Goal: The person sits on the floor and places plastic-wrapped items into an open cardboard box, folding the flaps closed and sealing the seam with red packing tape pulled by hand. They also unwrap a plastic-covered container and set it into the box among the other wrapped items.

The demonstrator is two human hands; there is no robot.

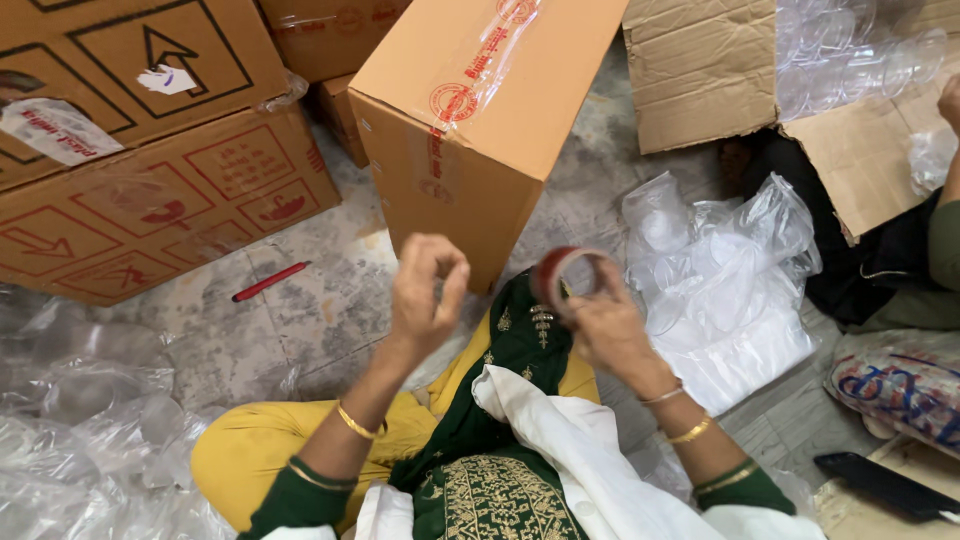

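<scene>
Left hand: the left hand (425, 290) is raised above the lap, fingers curled inward with thumb and forefinger pinched together; whether anything sits in that pinch cannot be told.
Right hand: the right hand (605, 325) is closed around a tape roll (568, 275), gripping its lower rim with fingers and thumb.
Tape roll: a reddish ring with a pale inner core, held on edge above the person's knee, just in front of the near corner of the tall cardboard box (480, 110); a little apart from the left hand.
Floor: grey mottled stone floor (320, 310), which carries everything here.
Tall cardboard box: stands upright on the floor straight ahead of the person, its top seam closed with printed clear tape.
Stacked cartons: two printed cardboard cartons (160, 170) lie at the far left of the floor, one atop the other.
Red marker: a slim red marker (270, 282) lies on the floor just before the lower carton.
Plastic bags: a heap of clear bags of plastic cups (720, 280) rests on the floor right of the tape roll; more crumpled clear wrap (80, 420) fills the near left corner.
Open box: an opened box (800, 80) at the far right holds clear cups.
Phone: a dark phone (885, 485) lies at the near right.
Co-worker: another person's sleeve (945, 240) shows at the right edge.
</scene>
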